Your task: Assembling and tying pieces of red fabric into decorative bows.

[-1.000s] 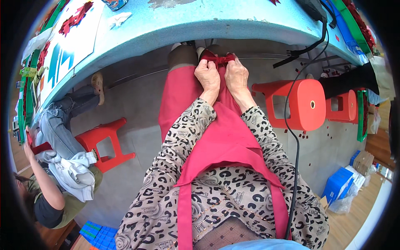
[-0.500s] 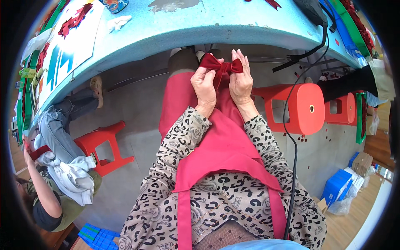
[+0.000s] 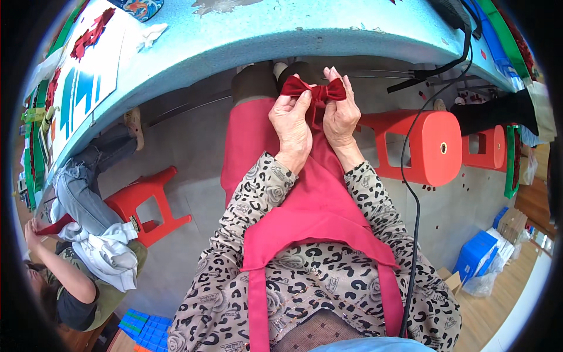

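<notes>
A dark red velvet bow (image 3: 319, 92) is held up above my lap, just short of the table edge, its two loops spread and a ribbon tail hanging below the knot. My left hand (image 3: 291, 124) pinches the left loop between thumb and fingers. On the other side, my right hand (image 3: 341, 114) grips the right loop, its thumb low near the knot and its fingers stretched up behind. Beneath both hands lies the pink-red apron (image 3: 311, 193) across my lap.
The light blue table (image 3: 246, 41) curves across the front. A red stool (image 3: 431, 146) stands at the right, another red stool (image 3: 143, 205) at the left, beside a seated person holding red ribbon (image 3: 57, 225). A black cable (image 3: 415, 234) runs down past my right arm.
My left thumb has shifted rightward and up, nearer the bow's knot. The bow has tilted slightly and moved a little right. At the left, the other person's arm has moved.
</notes>
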Demonstrator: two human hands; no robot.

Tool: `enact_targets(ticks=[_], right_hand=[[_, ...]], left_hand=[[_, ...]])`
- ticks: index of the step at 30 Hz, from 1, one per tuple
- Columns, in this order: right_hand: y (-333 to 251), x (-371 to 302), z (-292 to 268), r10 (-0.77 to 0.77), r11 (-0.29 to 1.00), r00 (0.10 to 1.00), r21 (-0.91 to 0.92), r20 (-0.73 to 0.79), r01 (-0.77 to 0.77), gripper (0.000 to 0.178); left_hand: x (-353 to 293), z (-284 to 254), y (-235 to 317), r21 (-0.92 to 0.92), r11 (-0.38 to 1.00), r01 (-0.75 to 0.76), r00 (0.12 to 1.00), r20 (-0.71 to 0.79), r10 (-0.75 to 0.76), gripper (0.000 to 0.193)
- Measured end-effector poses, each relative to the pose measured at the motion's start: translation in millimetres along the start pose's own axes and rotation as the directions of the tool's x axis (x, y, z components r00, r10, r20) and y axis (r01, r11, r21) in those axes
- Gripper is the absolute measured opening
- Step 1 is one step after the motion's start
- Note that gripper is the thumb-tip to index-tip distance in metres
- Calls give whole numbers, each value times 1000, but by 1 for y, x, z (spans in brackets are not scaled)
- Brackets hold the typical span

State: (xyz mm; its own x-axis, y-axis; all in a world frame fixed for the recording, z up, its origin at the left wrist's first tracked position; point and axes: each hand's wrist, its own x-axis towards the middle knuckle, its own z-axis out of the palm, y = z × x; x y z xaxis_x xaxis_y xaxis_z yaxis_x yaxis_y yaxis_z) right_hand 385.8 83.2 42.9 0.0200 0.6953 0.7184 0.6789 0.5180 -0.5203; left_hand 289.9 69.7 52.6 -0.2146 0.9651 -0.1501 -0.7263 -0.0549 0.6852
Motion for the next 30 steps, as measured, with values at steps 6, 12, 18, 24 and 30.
enact_targets(ticks=[6, 12, 18, 24, 30], right_hand=[[9, 4, -5, 3, 1000, 1000, 28, -9, -3, 43], [36, 13, 2, -47, 990, 999, 129, -13, 49, 41], [82, 31, 16, 100, 965, 994, 247, -36, -88, 40], [146, 58, 31, -111, 992, 994, -61, -6, 111, 38], [182, 72, 50, 63, 998, 996, 16, -58, -62, 38]], left_hand=[[3, 10, 5, -61, 988, 138, 990, 37, -136, 30], [23, 14, -15, -63, 981, 181, 983, -4, -182, 33], [62, 35, -43, -80, 979, 190, 982, 16, -189, 38], [115, 52, -73, 103, 983, 155, 984, 70, -163, 41], [151, 70, -102, -304, 843, 443, 872, -72, -484, 43]])
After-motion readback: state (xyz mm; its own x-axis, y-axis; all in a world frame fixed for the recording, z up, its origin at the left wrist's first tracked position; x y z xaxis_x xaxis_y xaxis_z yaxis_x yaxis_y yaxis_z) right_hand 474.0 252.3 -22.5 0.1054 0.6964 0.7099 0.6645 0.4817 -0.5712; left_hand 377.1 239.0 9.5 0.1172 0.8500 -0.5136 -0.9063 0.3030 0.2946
